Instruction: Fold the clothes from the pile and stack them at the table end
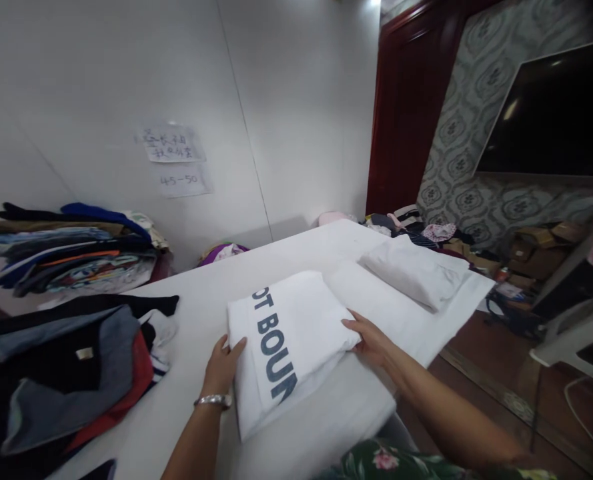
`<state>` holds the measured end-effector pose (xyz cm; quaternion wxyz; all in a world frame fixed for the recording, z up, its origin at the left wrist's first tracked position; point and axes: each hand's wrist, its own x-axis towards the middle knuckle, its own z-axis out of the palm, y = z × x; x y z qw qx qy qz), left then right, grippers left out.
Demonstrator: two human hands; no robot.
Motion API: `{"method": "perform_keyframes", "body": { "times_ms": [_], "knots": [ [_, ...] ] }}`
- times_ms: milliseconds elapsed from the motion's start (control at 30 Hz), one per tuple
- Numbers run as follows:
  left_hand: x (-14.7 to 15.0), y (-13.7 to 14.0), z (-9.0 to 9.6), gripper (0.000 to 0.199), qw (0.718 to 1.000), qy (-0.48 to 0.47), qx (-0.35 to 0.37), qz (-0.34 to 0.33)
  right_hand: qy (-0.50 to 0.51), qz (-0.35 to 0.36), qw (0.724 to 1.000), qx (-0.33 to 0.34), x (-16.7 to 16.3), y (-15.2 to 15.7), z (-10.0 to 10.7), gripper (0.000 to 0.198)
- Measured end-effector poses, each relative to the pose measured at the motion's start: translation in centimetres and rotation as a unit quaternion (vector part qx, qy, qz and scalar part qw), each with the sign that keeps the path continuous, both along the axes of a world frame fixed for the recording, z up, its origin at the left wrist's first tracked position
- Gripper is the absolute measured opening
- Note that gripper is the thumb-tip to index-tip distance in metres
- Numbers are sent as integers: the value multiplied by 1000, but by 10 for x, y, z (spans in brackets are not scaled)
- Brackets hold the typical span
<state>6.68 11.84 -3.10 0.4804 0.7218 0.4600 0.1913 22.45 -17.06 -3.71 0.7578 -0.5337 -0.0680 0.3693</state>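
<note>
Since loose folds would likely slip, my left hand (223,365) and right hand (369,338) grip opposite sides of the folded white garment (316,327), toward the front edge of the desk (196,320).

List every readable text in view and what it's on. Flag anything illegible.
"OT BOUN": dark print on the folded white garment, cut off at the folds.
"45-50": handwritten on the lower paper on the wall.
Upper paper: handwritten Chinese characters, too blurred to read surely.
Garment label, picture left: too small to read.
</note>
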Motion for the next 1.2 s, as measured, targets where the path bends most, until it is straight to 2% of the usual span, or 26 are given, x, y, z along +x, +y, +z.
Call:
{"method": "perform_keyframes", "body": {
  "times_ms": [100, 200, 333, 467, 533, 700, 833, 933, 1000, 1133, 1200],
  "knots": [
    [1, -2, -1, 71, 999, 31, 10, -20, 12, -20, 1000, 3, -2, -5, -2, 68],
    [1, -4, -2, 74, 999, 16, 11, -40, 30, -42, 999, 13, -7, -14, -5, 68],
    [2, -8, 0, 73, 999, 2, -3, -35, 65, 3, 996, 53, -16, -23, -8, 53],
    [2, -10, 4, 76, 998, -31, -52, -23, 98, 30, 991, 89, -25, -15, -10, 42],
    [2, -10, 5, 78, 996, -49, -79, -13, 97, 17, 992, 82, -25, -8, -7, 42],
    [1, -9, 1, 77, 995, -61, -83, 4, 76, -37, 993, 88, -17, 4, -3, 49],
    [2, -14, -2, 76, 983, -109, -144, 16, 131, -98, 977, 135, -19, 9, -16, 31],
    [4, -17, -2, 76, 977, -136, -162, 23, 138, -87, 972, 167, -33, 10, -22, 34],
    [4, -17, -2, 73, 975, -143, -167, 23, 120, -61, 978, 160, -43, 9, -21, 40],
    [2, -18, 1, 67, 974, -154, -166, 28, 61, -42, 993, 91, -54, 4, -11, 54],
    [1, -19, 2, 65, 973, -161, -161, 33, 62, -30, 995, 71, -53, 1, -7, 57]
  ]
}}
